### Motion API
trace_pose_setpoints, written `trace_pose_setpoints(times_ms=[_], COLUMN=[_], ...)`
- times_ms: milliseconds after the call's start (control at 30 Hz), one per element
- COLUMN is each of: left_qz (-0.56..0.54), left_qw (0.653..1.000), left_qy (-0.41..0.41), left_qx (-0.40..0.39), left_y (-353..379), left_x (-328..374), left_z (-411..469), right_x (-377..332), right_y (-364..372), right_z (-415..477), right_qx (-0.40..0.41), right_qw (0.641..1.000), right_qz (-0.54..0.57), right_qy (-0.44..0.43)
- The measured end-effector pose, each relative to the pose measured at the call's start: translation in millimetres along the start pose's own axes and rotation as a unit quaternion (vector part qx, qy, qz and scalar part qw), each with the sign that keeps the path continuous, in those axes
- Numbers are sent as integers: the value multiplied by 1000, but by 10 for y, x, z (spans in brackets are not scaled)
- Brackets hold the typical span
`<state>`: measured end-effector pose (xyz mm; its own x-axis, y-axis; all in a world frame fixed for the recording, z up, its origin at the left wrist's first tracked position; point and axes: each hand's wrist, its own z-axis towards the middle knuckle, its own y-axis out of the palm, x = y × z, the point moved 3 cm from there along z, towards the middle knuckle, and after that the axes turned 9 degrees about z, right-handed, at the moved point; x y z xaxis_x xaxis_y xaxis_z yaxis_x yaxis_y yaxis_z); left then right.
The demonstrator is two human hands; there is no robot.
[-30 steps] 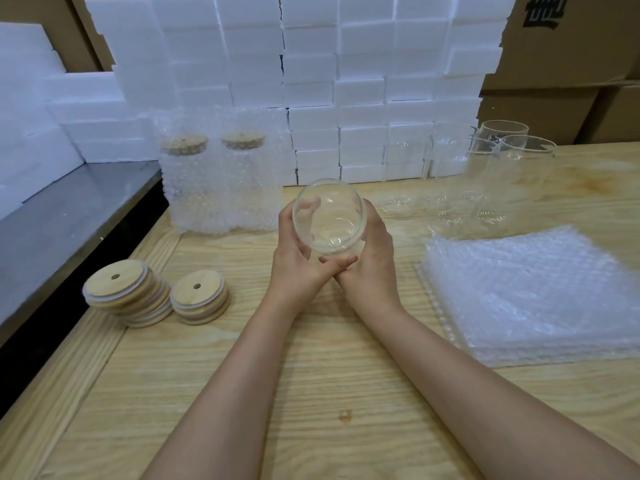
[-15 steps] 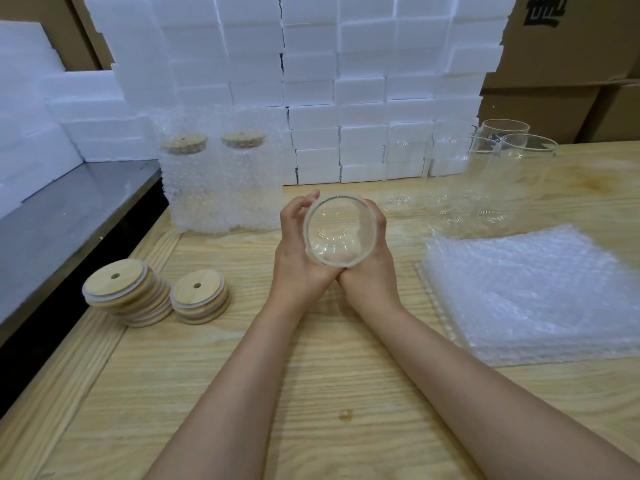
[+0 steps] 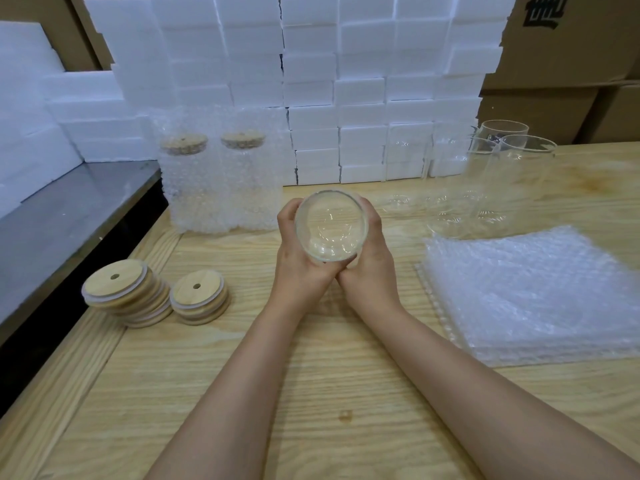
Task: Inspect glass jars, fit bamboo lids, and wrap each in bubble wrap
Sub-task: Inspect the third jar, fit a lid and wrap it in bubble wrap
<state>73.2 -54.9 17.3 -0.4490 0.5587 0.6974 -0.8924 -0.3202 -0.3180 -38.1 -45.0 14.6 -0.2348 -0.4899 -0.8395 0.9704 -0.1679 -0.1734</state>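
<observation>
I cupped the glass jar (image 3: 330, 230) between my left hand (image 3: 298, 258) and right hand (image 3: 372, 261), fingers curled round it, mouth tilted toward me for inspection.

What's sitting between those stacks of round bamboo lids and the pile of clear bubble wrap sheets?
In the head view, the person's left hand and right hand are there, together gripping a clear glass jar over the light wooden table.

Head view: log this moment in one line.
phase: inspect | glass jar: unlidded, held by left hand and right hand | bamboo lids: stacked left | bubble wrap: stacked right
</observation>
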Motion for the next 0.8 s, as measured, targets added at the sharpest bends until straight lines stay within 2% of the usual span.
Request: trace_pose_setpoints(times_ms=[233, 467, 800], left_qz=[-23, 25, 61], left_qw=[1000, 1000, 997], left_qy=[5, -8, 28], left_qx=[-5, -1, 40], left_y=[23, -12, -15], left_x=[-82, -30, 4], left_z=[-15, -13, -9], right_x=[3, 97, 144], right_y=[-9, -15, 22], right_z=[3, 13, 44], right_qx=[-3, 0, -2], right_qw=[1000, 998, 999], right_qz=[16, 47, 5], right_qy=[21, 47, 52])
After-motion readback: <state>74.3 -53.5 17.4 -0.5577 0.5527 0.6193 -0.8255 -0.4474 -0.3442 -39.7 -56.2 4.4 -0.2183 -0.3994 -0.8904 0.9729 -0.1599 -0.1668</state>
